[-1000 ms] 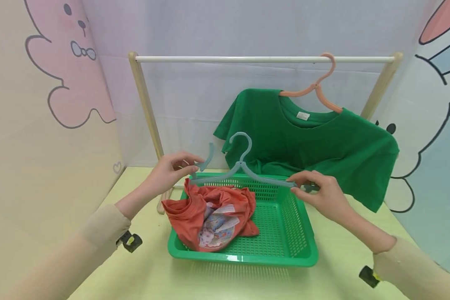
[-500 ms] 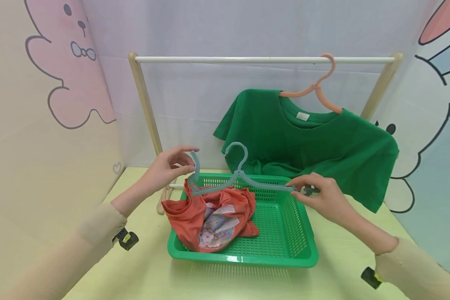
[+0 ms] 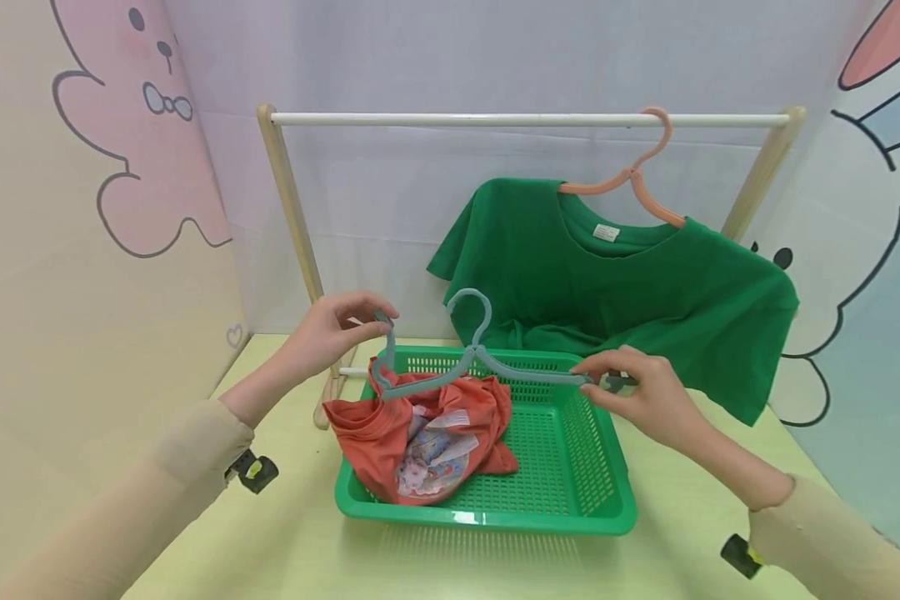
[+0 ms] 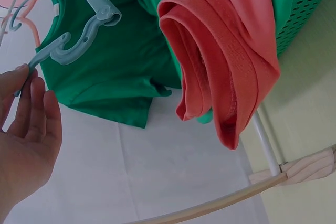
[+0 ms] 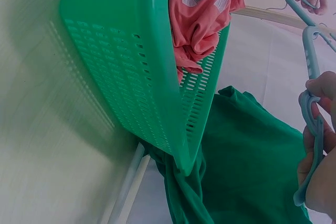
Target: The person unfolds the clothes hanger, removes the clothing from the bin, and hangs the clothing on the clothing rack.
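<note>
A blue-grey folding clothes hanger (image 3: pixel 536 377) is held level above the far part of a green basket (image 3: pixel 487 520), hook upward. My left hand (image 3: pixel 330 335) pinches the tip of its hinged left piece, which stands up from the shoulder arm. In the left wrist view that hinged piece (image 4: pixel 79 48) shows between finger and thumb. At the other end my right hand (image 3: pixel 641 392) grips the hanger's right arm near its joint; the folded end piece (image 5: pixel 315 156) lies along the fingers in the right wrist view. Below, a crumpled coral-red garment (image 3: pixel 371 446) with a printed panel fills the basket's left side.
Behind the basket stands a rack with a white rail (image 3: pixel 450 119) and wooden posts (image 3: pixel 294 208). From the rail hangs a green T-shirt (image 3: pixel 607 292) on a peach hanger (image 3: pixel 654 148), its lower part reaching the table (image 3: pixel 270 533). Patterned walls flank both sides.
The hanger has come down slightly, tilting lower at its left end. My left hand has shifted slightly up and left, and the hinged left piece has turned in its fingers. My right hand barely moved.
</note>
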Motion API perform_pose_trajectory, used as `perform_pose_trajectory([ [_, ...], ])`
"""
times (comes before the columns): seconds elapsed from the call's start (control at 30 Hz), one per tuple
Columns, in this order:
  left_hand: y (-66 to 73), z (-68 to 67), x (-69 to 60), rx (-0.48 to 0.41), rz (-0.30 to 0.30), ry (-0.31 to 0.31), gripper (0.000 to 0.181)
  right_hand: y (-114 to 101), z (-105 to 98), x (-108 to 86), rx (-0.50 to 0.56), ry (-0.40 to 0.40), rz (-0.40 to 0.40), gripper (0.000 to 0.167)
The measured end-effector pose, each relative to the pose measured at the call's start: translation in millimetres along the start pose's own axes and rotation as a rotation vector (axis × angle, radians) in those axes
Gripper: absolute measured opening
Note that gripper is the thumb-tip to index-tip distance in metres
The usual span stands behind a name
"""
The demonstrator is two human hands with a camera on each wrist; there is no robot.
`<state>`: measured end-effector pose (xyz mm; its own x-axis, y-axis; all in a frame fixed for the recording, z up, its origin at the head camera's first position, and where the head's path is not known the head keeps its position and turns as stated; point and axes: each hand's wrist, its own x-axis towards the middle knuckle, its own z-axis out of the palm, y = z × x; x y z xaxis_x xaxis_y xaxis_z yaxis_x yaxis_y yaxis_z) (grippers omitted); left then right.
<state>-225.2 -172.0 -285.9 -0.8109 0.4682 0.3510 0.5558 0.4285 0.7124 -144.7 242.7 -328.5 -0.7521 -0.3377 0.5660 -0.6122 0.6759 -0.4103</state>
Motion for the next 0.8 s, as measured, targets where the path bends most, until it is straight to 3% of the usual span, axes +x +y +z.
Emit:
perform_pose_trajectory([
  [0.3, -17.2, -12.0, -7.5, 0.021, 0.016, 0.057, 0.019, 2, -7, -0.7, -0.003, 0.055, 0.009, 0.031],
  [0.57, -36.9, -21.9, -22.1, 0.128, 0.043, 0.041, 0.017, 2, -14, -0.4, 0.004, 0.095, 0.027, 0.031],
  [0.8, -42.6, -26.0, -27.4, 0.138, 0.098, -0.007, 0.018, 4, -18, -0.6, 0.028, 0.109, 0.055, 0.032],
])
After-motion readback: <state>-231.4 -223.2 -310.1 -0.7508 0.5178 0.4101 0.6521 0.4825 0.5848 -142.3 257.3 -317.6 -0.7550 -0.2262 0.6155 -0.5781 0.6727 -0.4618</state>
